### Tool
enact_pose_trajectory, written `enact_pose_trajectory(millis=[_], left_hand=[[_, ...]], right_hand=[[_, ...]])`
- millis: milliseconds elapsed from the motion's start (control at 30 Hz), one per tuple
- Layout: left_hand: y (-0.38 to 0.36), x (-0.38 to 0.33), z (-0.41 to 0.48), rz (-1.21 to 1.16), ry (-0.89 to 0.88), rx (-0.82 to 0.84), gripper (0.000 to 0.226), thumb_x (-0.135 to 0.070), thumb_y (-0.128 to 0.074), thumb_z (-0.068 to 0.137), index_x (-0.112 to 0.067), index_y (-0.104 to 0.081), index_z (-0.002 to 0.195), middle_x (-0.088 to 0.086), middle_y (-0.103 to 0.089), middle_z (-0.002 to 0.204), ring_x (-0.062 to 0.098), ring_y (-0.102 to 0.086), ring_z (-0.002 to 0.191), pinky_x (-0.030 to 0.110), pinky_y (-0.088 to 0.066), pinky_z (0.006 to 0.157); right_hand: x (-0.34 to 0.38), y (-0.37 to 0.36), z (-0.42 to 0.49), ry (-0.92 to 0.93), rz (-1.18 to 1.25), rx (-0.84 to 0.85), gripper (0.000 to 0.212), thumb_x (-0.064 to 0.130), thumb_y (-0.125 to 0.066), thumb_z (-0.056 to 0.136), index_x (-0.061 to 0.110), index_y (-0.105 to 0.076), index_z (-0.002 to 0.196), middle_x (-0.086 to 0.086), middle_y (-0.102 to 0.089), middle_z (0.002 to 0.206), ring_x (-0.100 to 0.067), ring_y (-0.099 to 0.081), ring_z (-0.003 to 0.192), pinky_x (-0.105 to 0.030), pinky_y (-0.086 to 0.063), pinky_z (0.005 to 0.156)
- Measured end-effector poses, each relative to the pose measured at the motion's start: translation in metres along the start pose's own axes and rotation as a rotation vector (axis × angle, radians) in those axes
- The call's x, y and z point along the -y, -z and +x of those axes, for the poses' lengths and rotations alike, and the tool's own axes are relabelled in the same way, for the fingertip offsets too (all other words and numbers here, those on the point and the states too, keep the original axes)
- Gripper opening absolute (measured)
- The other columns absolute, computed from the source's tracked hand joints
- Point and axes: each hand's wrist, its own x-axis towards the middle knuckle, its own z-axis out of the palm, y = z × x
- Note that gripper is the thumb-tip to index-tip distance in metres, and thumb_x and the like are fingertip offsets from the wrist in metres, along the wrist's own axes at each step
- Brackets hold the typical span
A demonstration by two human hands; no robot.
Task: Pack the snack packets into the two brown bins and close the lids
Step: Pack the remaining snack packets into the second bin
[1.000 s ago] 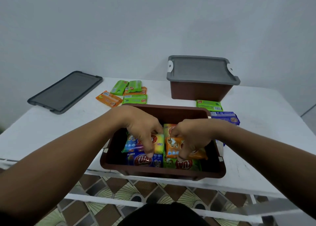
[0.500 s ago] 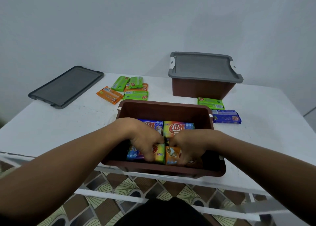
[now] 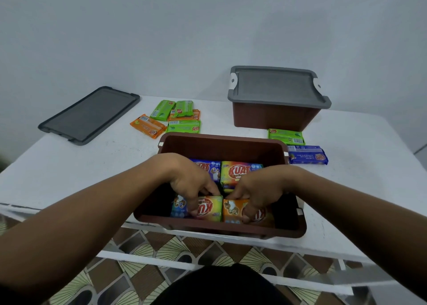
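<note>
In the head view, an open rectangular brown plastic bin (image 3: 221, 140) with rounded corners and a smooth lip is sitting at the near edge of the scuffed white tabletop (image 3: 69, 166). Both hands are reaching down into it. The left hand (image 3: 191, 182) is curling its fingers over the top edge of a glossy yellow-and-red snack packet (image 3: 211, 210) and gripping it. The right hand (image 3: 261, 189) is pinching a glossy orange snack packet (image 3: 233, 210) in the same way. These two pillow-shaped packets are standing side by side, touching, against the bin's near wall. Behind them, a shiny blue snack packet (image 3: 213, 168) and a yellow-green snack packet (image 3: 239, 171) are lying flat in the far row.

At the far right, a second brown plastic bin (image 3: 275, 117) is standing closed under a matte grey lid (image 3: 275, 85) with a raised rim and white clips. At the far left, a loose flat grey lid (image 3: 90, 115) is lying on the tabletop, one corner overhanging the edge. Between them, a cluster of green and orange foil packets (image 3: 175, 117) is lying loosely overlapped just beyond the open bin. To the right of the open bin, a flat green packet (image 3: 286, 137) and a flat blue packet (image 3: 308, 158) are lying near each other. Below the tabletop, a tiled floor (image 3: 143, 249) with fan-shaped patterns is showing.
</note>
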Motion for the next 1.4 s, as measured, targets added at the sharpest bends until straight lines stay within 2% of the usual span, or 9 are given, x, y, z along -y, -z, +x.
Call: enact_pose_trajectory(millis=[233,367,500,733,1033,1133,1233,1300,1400], left_hand=[[0.001,-0.005,0.004,0.118,0.015,0.052,0.058,-0.014,-0.07,0.093,-0.025,-0.049,0.145,-0.006,-0.066,0.133,0.011,-0.062,0.116,0.024,-0.046,0.088],[0.003,-0.004,0.006,0.105,0.02,0.08,0.065,-0.006,-0.068,0.093,-0.022,-0.043,0.151,-0.003,-0.063,0.139,0.011,-0.06,0.12,0.02,-0.045,0.086],[0.003,-0.001,0.008,0.115,0.02,0.086,0.066,-0.005,-0.069,0.092,-0.022,-0.044,0.151,-0.003,-0.063,0.139,0.014,-0.058,0.126,0.031,-0.045,0.1],[0.004,0.0,0.007,0.097,0.022,0.112,0.066,-0.002,-0.069,0.091,-0.021,-0.045,0.15,0.0,-0.063,0.139,0.012,-0.06,0.12,0.029,-0.046,0.098],[0.003,0.004,0.005,0.037,-0.003,0.069,0.068,-0.006,-0.072,0.09,-0.023,-0.045,0.151,-0.004,-0.062,0.141,0.013,-0.058,0.126,0.027,-0.045,0.098],[0.006,0.009,-0.004,-0.066,-0.027,-0.074,0.062,-0.014,-0.071,0.094,-0.021,-0.047,0.151,-0.005,-0.059,0.144,0.006,-0.059,0.12,0.019,-0.05,0.091],[0.01,0.014,-0.012,-0.163,-0.126,-0.328,0.035,-0.015,-0.073,0.093,-0.018,-0.067,0.127,0.0,-0.074,0.117,0.016,-0.071,0.102,0.035,-0.059,0.088],[0.01,0.014,-0.017,-0.273,-0.233,-0.503,0.017,-0.011,-0.074,0.091,-0.014,-0.073,0.108,0.005,-0.077,0.098,0.025,-0.073,0.088,0.043,-0.058,0.083],[0.014,0.005,-0.022,-0.431,-0.317,-0.722,0.006,-0.01,-0.075,0.091,-0.012,-0.075,0.096,0.01,-0.075,0.083,0.018,-0.067,0.07,0.035,-0.053,0.07]], right_hand=[[-0.002,-0.005,0.004,-0.005,-0.064,0.005,0.047,0.041,-0.064,0.094,0.024,-0.055,0.137,0.001,-0.067,0.119,-0.018,-0.062,0.105,-0.042,-0.052,0.095],[-0.002,-0.005,0.004,-0.012,-0.05,0.003,0.046,0.039,-0.064,0.094,0.023,-0.055,0.137,0.0,-0.066,0.12,-0.019,-0.061,0.105,-0.038,-0.051,0.093],[-0.001,-0.003,0.003,-0.015,-0.005,0.008,0.046,0.037,-0.065,0.094,0.023,-0.056,0.137,0.001,-0.066,0.121,-0.015,-0.06,0.104,-0.031,-0.048,0.087],[-0.001,-0.002,0.004,-0.002,0.011,0.006,0.045,0.037,-0.066,0.093,0.022,-0.059,0.134,0.001,-0.067,0.118,-0.012,-0.06,0.098,-0.028,-0.047,0.082],[-0.001,-0.003,0.001,0.003,0.015,0.01,0.047,0.04,-0.065,0.093,0.024,-0.056,0.137,0.002,-0.066,0.124,-0.014,-0.062,0.106,-0.03,-0.05,0.089],[-0.002,-0.004,-0.001,0.042,-0.002,-0.033,0.059,0.046,-0.065,0.092,0.027,-0.048,0.145,0.005,-0.063,0.132,-0.013,-0.061,0.114,-0.034,-0.05,0.098],[-0.003,-0.001,-0.006,0.049,0.113,-0.151,0.068,0.046,-0.068,0.09,0.027,-0.042,0.15,0.006,-0.062,0.137,-0.009,-0.061,0.118,-0.03,-0.05,0.101],[-0.004,0.005,-0.013,0.08,0.2,-0.312,0.052,0.037,-0.071,0.09,0.026,-0.056,0.139,0.007,-0.071,0.121,-0.003,-0.066,0.105,-0.027,-0.054,0.094],[-0.009,0.015,-0.026,0.133,0.417,-0.625,0.018,0.02,-0.073,0.089,0.02,-0.074,0.107,0.005,-0.077,0.092,-0.005,-0.072,0.085,-0.029,-0.06,0.082]])
